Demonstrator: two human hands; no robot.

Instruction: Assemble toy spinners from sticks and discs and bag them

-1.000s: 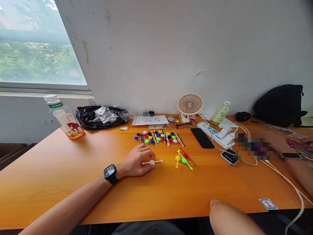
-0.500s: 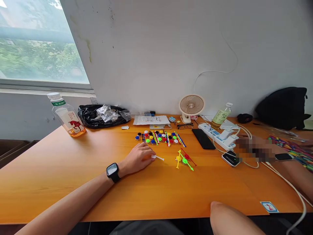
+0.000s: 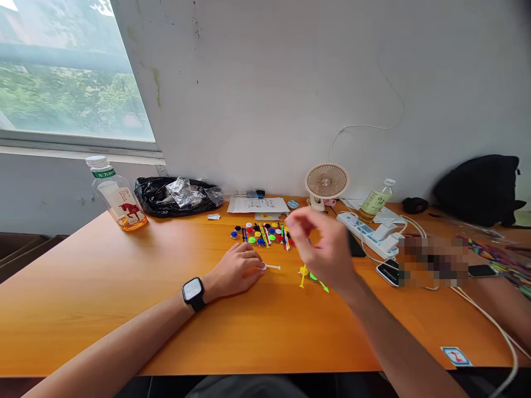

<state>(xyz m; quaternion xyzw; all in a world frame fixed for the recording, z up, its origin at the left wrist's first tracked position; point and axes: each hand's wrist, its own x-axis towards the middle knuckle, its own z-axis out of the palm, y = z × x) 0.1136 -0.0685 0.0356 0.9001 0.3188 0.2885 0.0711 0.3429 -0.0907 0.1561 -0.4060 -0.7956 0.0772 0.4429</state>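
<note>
While our left hand (image 3: 235,269) is pinching a slim white plastic pointer (image 3: 272,267), we're bringing our right hand (image 3: 332,250) into play, grip unclear.

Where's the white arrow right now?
Head view, about mid-width: the white arrow is at the fingertips of the left hand, left of the yellow arrow.

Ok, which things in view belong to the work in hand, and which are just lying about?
Part of the work, it seems:
white arrow, touched by the left hand
yellow arrow and green arrow, near the blurred right hand
coloured discs, farther back

Just lying about, I'd judge:
fan
large bottle
plastic bag
power strip
</note>
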